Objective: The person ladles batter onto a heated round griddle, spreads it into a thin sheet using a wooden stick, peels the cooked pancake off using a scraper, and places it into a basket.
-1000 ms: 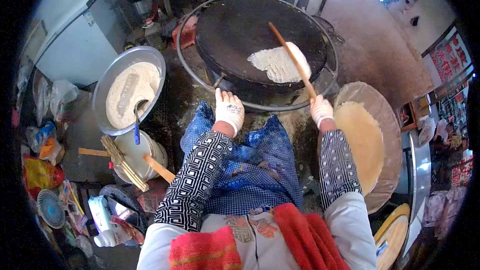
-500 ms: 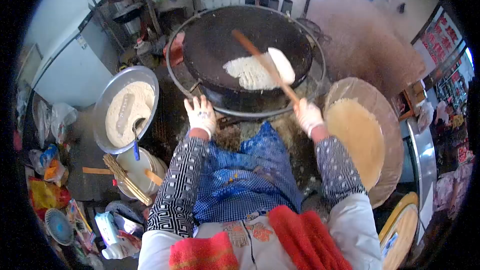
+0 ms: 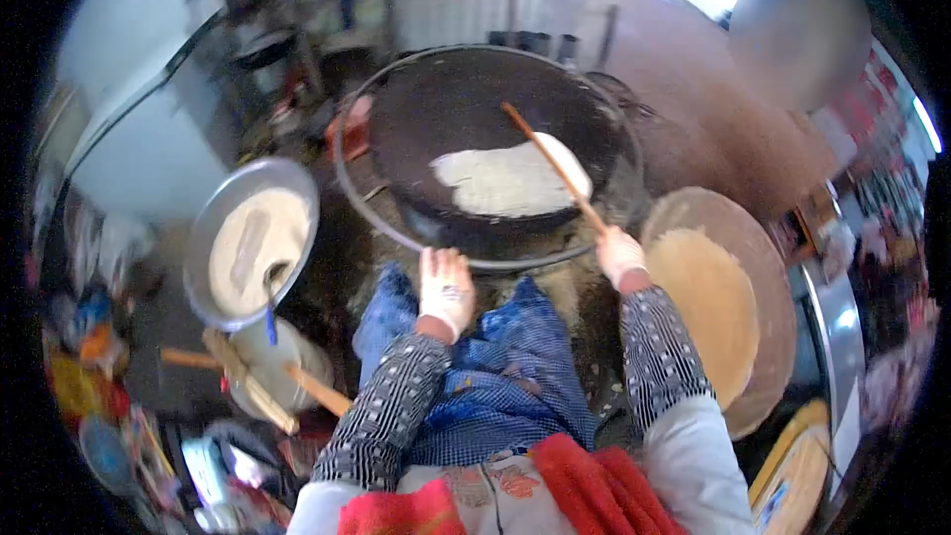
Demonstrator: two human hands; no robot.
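Observation:
My right hand, in a pale fingerless-looking glove, grips the lower end of a long, thin wooden spatula. The spatula slants up and left across a pale sheet of batter with ragged left edges. This batter lies on the near right half of a large, round, dark griddle. A metal ring surrounds the griddle. My left hand, gloved likewise, holds nothing; its fingers stretch forward, close to the ring's near edge. I cannot tell whether they touch it.
At left, a metal bowl holds pale flour-like material and a ladle. A bucket below it carries a brush and wooden handles. Right of the griddle stands a wide, lined basket with tan round sheets inside.
My left hand has moved right along the ring's near side. The spatula has shifted right at its tip, and the batter covers a wider, more even area. The whole view has tilted up slightly.

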